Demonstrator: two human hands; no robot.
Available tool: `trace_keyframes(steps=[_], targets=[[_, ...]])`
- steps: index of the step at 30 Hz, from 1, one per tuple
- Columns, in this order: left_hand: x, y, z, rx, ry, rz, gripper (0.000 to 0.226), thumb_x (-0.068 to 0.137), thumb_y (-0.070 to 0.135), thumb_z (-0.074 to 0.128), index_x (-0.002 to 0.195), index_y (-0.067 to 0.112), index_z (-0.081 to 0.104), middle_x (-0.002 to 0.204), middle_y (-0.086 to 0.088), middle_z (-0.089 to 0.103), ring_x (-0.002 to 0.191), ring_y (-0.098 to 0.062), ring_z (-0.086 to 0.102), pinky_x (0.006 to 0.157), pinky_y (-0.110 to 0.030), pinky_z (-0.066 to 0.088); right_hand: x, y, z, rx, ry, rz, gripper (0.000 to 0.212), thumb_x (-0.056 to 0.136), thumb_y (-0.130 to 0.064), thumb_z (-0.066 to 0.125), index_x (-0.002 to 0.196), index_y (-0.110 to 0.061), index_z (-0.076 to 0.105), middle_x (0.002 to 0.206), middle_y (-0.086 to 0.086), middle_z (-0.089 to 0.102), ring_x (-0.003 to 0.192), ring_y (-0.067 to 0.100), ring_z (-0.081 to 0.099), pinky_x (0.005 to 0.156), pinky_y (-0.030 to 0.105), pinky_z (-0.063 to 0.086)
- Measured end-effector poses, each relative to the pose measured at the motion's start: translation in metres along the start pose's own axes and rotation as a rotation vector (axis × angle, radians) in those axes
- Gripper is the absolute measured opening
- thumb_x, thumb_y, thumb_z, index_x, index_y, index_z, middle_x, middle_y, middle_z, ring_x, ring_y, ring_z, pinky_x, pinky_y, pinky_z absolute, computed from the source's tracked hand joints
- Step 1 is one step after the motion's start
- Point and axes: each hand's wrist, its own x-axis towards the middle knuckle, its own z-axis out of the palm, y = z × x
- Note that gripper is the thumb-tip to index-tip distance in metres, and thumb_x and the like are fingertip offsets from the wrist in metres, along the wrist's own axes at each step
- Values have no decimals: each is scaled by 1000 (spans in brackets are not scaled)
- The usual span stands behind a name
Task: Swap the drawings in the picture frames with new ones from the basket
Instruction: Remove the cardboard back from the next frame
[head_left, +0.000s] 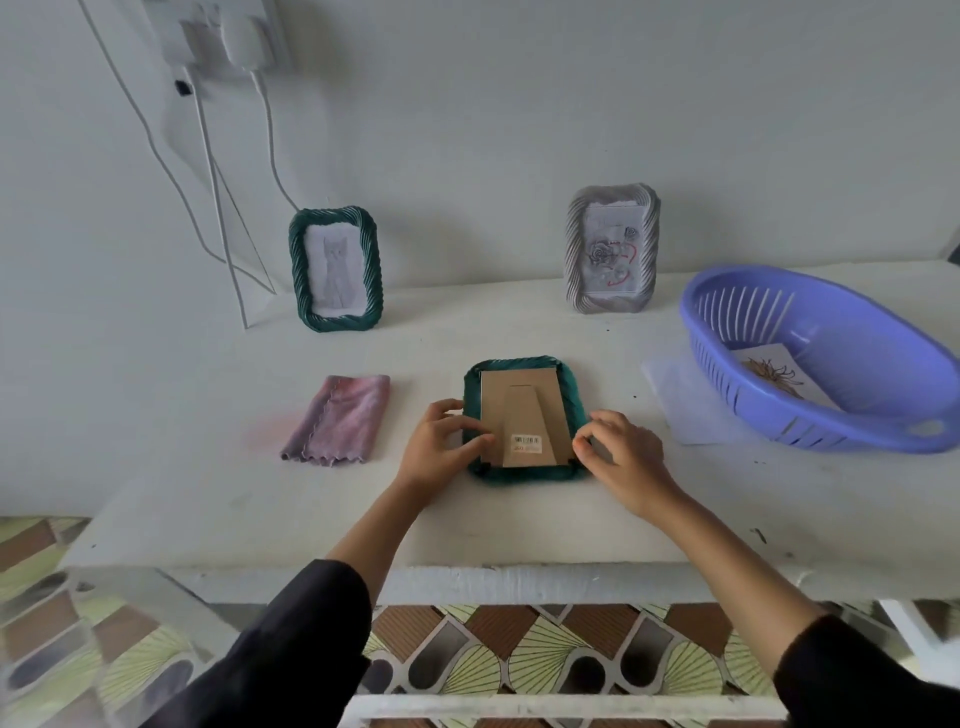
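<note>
While face-down, green frame (523, 375): its drawing hidden, hands flanking.

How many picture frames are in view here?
3: a green frame standing back left, a grey frame standing back right, and a green frame face down at the centre between both hands.

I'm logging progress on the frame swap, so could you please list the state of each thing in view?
Face-down green frame: lying flat, cardboard back on, stand folded.
Left hand: fingers on frame's left edge.
Right hand: fingertips at frame's right edge.
Standing green frame: upright, holds cat drawing.
Grey frame: upright, holds flower drawing.
Basket: holds one drawing.
Cloth: folded, flat.
Loose sheet: flat, partly under basket.
</note>
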Motion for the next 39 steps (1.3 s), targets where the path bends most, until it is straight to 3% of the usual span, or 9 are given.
trace_keyframes(steps=[3,8,13,26,29,32,36,39], targets=[[-11,2,-5,-4,-71,-2,8,79,28,73,86,25,73,133,6,44,118,-8,43,102,-26,33,-11,-2,0,15,-32,-4,22,90,-39,54,102,-21,59,136,-3,43,136,12,31,111,43,13],[-20,7,-13,-49,-175,-17,16,69,22,81,71,34,70,146,3,38,132,-15,38,114,-36,28,-20,-4,-5,-75,-83,-13,33,78,-51,64,104,-31,60,145,-4,33,140,9,25,111,48,-1],[-20,8,-12,50,-187,13,28,63,18,86,70,37,67,148,2,35,135,-18,35,112,-30,27,-19,-7,-5,-33,-70,-7,29,79,-45,66,101,-27,62,145,-1,33,139,12,25,110,47,0],[-20,10,-12,157,-230,27,25,67,26,82,68,44,64,150,1,29,138,-23,24,116,-44,24,-20,-9,-4,-78,-61,9,19,77,-46,67,88,-31,67,145,-5,34,137,13,20,107,44,4],[-18,8,-11,140,-227,22,24,67,26,83,68,43,65,149,2,28,138,-23,22,116,-43,24,-20,-9,-5,-52,-81,13,10,77,-46,68,78,-38,61,144,-7,33,136,12,20,106,43,6],[-18,8,-12,129,-236,15,25,65,26,84,66,43,66,148,2,28,137,-21,22,115,-42,25,-20,-11,-7,-33,-103,9,21,76,-46,68,67,-48,50,144,-7,33,136,12,20,105,42,7],[-13,9,-12,11,-200,-17,20,60,38,83,67,48,67,133,6,40,131,-19,30,114,-41,27,-17,-10,-13,42,-157,27,24,75,-43,71,67,-50,49,138,-7,36,135,12,23,103,36,8],[-4,9,-8,-191,-53,-50,11,80,23,72,83,32,68,109,6,52,111,-20,48,99,-30,39,-6,-9,-20,134,-181,64,18,73,-47,71,73,-53,54,123,-12,49,126,11,36,97,37,17]])
